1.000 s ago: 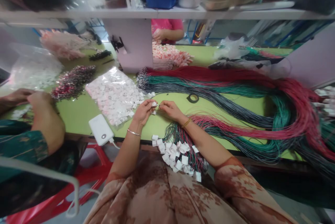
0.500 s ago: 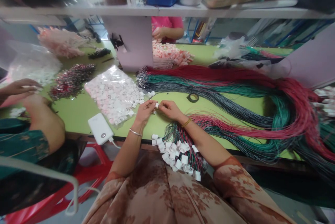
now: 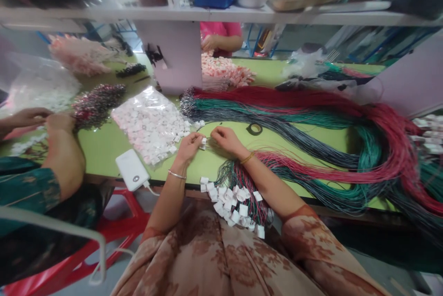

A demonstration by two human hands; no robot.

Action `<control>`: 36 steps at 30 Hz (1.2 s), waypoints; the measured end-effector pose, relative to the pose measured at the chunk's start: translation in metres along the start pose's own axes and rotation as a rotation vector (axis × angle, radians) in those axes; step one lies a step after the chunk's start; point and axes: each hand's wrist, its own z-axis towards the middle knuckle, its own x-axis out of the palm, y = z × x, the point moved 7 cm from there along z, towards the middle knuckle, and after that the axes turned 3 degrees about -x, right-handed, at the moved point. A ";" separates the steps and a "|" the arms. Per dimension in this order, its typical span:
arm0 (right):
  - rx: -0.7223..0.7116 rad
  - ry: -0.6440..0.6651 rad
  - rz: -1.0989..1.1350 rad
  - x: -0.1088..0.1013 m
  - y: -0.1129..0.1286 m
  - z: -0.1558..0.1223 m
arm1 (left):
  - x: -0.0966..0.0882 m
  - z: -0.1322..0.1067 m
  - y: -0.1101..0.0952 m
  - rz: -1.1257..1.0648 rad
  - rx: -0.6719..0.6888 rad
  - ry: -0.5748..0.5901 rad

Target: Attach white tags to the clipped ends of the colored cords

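Observation:
A small white plastic connector housing (image 3: 204, 142) is pinched between the thumb and fingers of my left hand (image 3: 189, 146). Just right of it, my right hand (image 3: 225, 141) has its fingers closed in a pinch; a thin dark line, perhaps a wire, shows near the fingertips, but what they hold is too small to make out. Below my right forearm lies a bunch of wires with white connectors (image 3: 228, 203) on their ends, hanging over the table edge. A clear bag of white connector housings (image 3: 145, 125) rests left of my hands, some spilling from its corner.
Long red, green and dark wire bundles (image 3: 294, 106) stretch across the green table (image 3: 100, 153). Behind my right hand sits a roll of black tape (image 3: 255, 129). A white power bank (image 3: 132, 170) lies near the front edge. Co-workers' hands (image 3: 58, 120) are at the left and across the table.
My hands have moved apart: the right has drawn slightly back from the connector, while the left still holds it, shifted a little left. The left co-worker's hands have moved.

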 end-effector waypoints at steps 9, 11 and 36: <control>0.053 0.172 -0.521 0.026 -0.014 0.019 | -0.004 0.000 0.009 0.129 -0.104 0.029; 0.041 0.136 -0.438 0.024 -0.012 0.018 | -0.002 0.000 0.009 0.020 -0.127 0.046; 0.069 -0.056 0.073 0.007 -0.008 -0.016 | 0.014 -0.002 0.014 -0.419 -0.235 0.103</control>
